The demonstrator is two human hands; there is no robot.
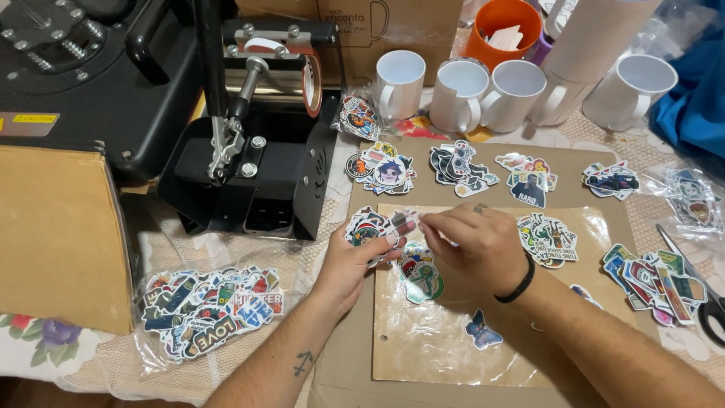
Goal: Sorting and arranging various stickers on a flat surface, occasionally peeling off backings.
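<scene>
- Glossy printed stickers, a small fanned stack of colourful die-cut ones, sit pinched in my left hand, thumb on top and fingers under; the stack lies just left of centre over the clear plastic sleeve on the brown cardboard sheet.
- From the head view, my right hand comes in from the right, its fingertips touching the right edge of the same stack, so both hands meet on it; whether the right one truly grips a single sticker I cannot tell.
- Its long axis runs roughly left to right, from my left palm towards my right fingertips; the left hand carries it, the right only reaches its end.
- Directly beneath my hands lies a round green and red sticker, and nearer me a blue butterfly sticker, both on the sleeve.
- Further sorted piles ring the cardboard; a bagged heap of stickers rests well left, below the black mug heat press, and white ceramic mugs stand at the back.
</scene>
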